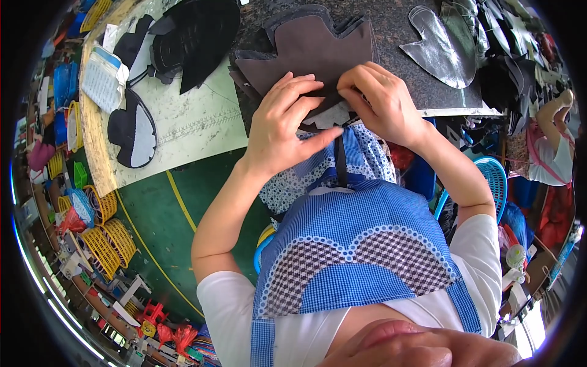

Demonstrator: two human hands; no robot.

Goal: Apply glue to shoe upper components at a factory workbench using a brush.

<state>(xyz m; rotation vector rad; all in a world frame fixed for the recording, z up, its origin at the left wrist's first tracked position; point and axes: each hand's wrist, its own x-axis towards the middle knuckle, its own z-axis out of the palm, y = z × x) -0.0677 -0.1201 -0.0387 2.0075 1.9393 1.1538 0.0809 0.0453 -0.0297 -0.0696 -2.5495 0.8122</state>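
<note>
My left hand [284, 122] rests at the left of a small dark shoe-upper-like piece [333, 116] with a light grey underside. Its fingers are spread, the thumb stretched along the near edge of that piece. At the piece's right side, my right hand [382, 101] has its thumb and fingers pinched on the edge; the fingertips are partly hidden. Just beyond both hands lies a stack of dark brown cut pieces [321, 46] with notched outlines, on the dark speckled tabletop [391, 37].
Black cut pieces [195, 40] and a grey-and-black piece [133, 131] lie at the left beside a worn notepad [105, 76]. A shiny dark piece [446, 52] sits at the right. Yellow baskets [110, 244] stand on the left, a blue basket [492, 177] on the right. Another person's arm [553, 116] shows far right.
</note>
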